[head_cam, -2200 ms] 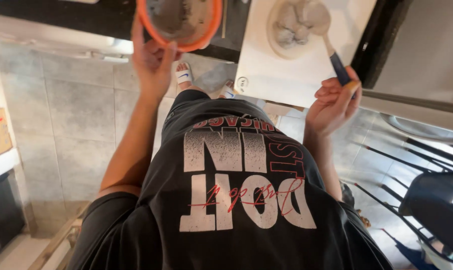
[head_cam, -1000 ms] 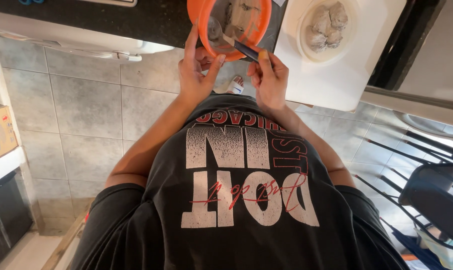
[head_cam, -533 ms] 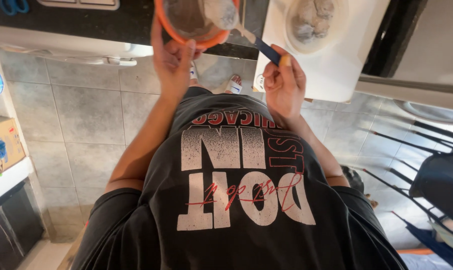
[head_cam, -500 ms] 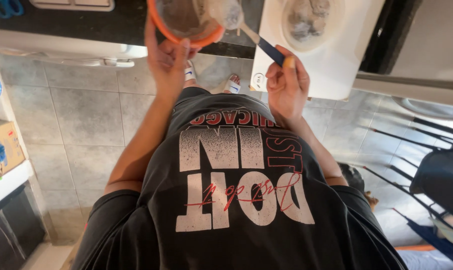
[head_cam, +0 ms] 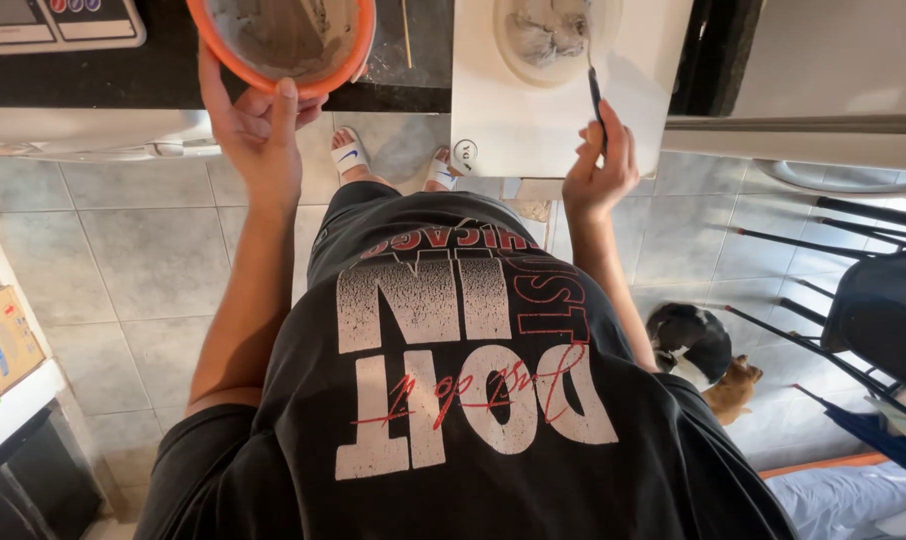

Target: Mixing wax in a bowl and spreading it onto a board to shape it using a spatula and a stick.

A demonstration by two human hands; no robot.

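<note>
My left hand (head_cam: 256,128) grips the rim of an orange bowl (head_cam: 281,40) with grey batter smeared inside, held over the edge of a dark counter (head_cam: 93,75). My right hand (head_cam: 598,165) holds a dark-handled spoon (head_cam: 593,85) whose tip reaches a pale round mould (head_cam: 558,35) filled with grey lumpy mixture. The mould rests on a white board (head_cam: 533,120). My black printed shirt fills the lower middle of the view.
A kitchen scale (head_cam: 58,22) sits at the top left of the counter. Black chairs (head_cam: 863,320) stand at the right, with a small dog (head_cam: 698,350) on the tiled floor beside them. A cardboard box (head_cam: 3,340) rests on a shelf at the left.
My right hand has carried the spoon from the orange bowl rightward to the mould on the white board. My left hand still holds the bowl, now a little farther left.
</note>
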